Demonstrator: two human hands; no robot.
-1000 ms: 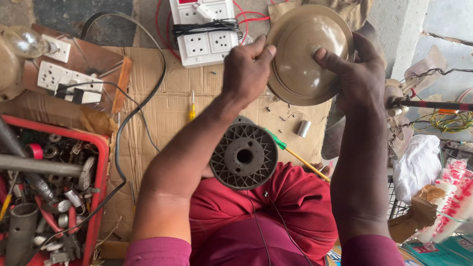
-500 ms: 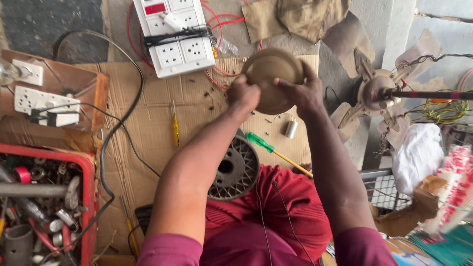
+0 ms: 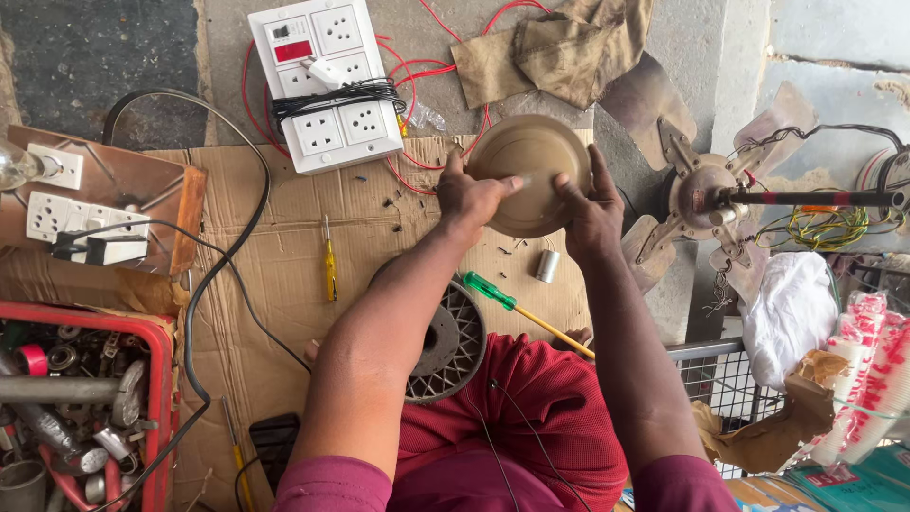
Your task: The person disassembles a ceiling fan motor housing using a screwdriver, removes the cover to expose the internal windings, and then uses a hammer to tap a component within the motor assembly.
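Both hands hold a round tan metal fan cover [image 3: 531,166] out in front of me, low over the far edge of a cardboard sheet [image 3: 284,256]. My left hand [image 3: 471,197] grips its left rim and my right hand [image 3: 590,210] grips its right rim. A dark slotted round fan motor part [image 3: 453,346] rests near my lap, partly hidden by my left forearm. A green-handled screwdriver [image 3: 517,311] lies between my arms. A small silver cylinder [image 3: 548,265] and loose screws lie under the cover.
A white socket board [image 3: 327,81] with red wires lies at the top. A yellow tester screwdriver [image 3: 330,261] is on the cardboard. A red crate of metal parts [image 3: 76,408] sits at left. A fan blade hub [image 3: 706,194] and a rag [image 3: 559,47] are at right.
Both hands have carried the tan cover away from the camera and lowered it toward the far edge of the cardboard. The grip on its two rims has stayed.
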